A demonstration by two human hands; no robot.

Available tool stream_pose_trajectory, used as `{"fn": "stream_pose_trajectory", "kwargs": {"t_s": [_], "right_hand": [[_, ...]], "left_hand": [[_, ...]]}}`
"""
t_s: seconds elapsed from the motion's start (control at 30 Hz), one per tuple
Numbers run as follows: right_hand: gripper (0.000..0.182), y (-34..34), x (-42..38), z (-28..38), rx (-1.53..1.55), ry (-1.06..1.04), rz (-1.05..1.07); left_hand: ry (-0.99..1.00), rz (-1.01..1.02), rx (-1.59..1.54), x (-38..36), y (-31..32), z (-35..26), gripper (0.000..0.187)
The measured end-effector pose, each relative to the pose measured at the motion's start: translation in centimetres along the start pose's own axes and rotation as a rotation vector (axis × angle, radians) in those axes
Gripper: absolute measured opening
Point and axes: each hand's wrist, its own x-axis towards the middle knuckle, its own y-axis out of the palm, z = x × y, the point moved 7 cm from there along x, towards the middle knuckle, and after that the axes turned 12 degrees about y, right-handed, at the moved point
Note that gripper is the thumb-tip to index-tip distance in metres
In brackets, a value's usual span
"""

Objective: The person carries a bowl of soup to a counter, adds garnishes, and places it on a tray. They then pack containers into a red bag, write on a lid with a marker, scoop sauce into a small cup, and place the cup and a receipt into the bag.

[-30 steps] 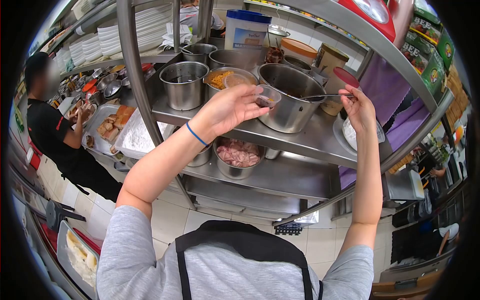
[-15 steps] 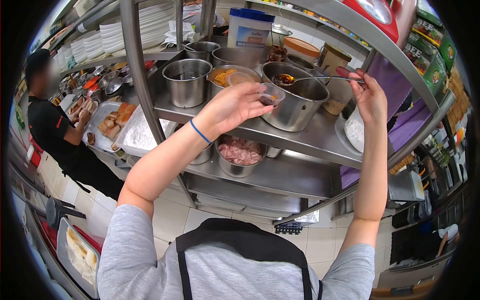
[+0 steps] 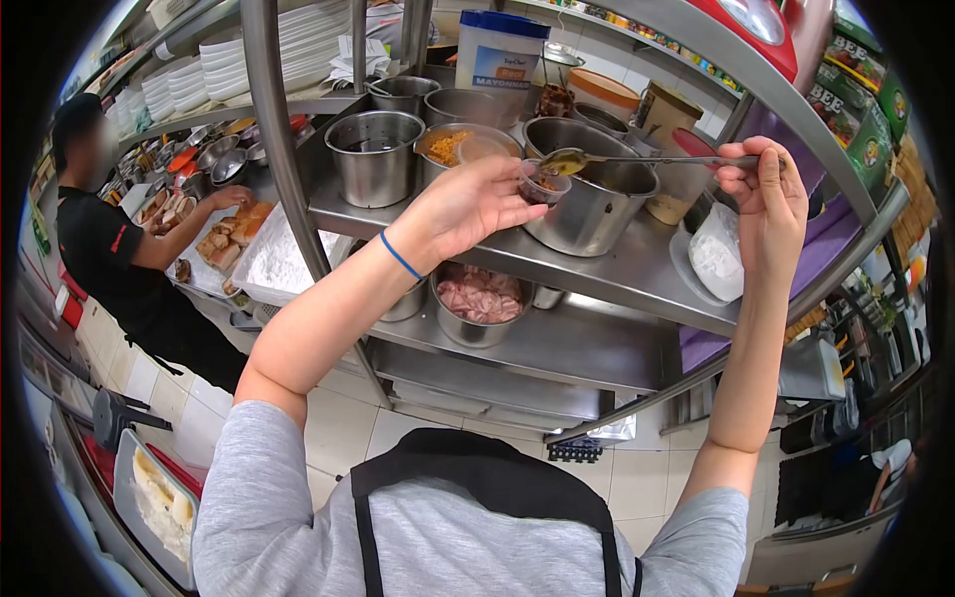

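My left hand (image 3: 468, 209) holds a small clear plastic sauce cup (image 3: 547, 189) between thumb and fingers, with dark contents inside. In my right hand (image 3: 766, 194) is the end of a long metal ladle handle. The bowl of the ladle (image 3: 637, 159) is tipped over the cup's rim, and yellowish-brown residue shows in it. Just behind the cup stands a large steel pot (image 3: 592, 227) with dark stains inside its wall. Left of it are a container of orange-yellow food (image 3: 445, 149) with a clear lid and a steel pot of dark liquid (image 3: 376, 169).
A mayonnaise tub (image 3: 497, 60) stands at the back of the steel shelf (image 3: 458, 229). Below sits a pot of raw meat (image 3: 479, 296). A white bag (image 3: 716, 254) lies right. A shelf post (image 3: 271, 109) rises left, near a co-worker (image 3: 109, 239) at a food tray.
The ladle's bowl has tipped over the cup, and my right hand has moved right. The cup looks fuller. The co-worker's arm has reached out over the tray.
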Motion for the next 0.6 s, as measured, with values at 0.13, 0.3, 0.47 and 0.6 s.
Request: {"fn": "stream_pose_trajectory", "kwargs": {"t_s": [0.13, 0.3, 0.47, 0.6], "right_hand": [[0.026, -3.1, 1.0, -1.9, 0.019, 0.07, -0.12], [0.026, -4.5, 2.6, -8.6, -0.276, 0.253, -0.226], [0.023, -4.2, 3.2, -12.5, -0.212, 0.478, -0.068], [0.022, -4.4, 2.7, -11.4, -0.122, 0.563, -0.035]], "left_hand": [[0.023, -0.055, 0.013, -0.4, 0.3, -0.4, 0.029], [0.021, -0.051, -0.015, -0.3, 0.1, -0.2, 0.028], [0.016, -0.041, -0.01, -0.2, 0.0, -0.2, 0.029], [0.02, -0.043, -0.01, -0.2, 0.0, -0.2, 0.029]]}}
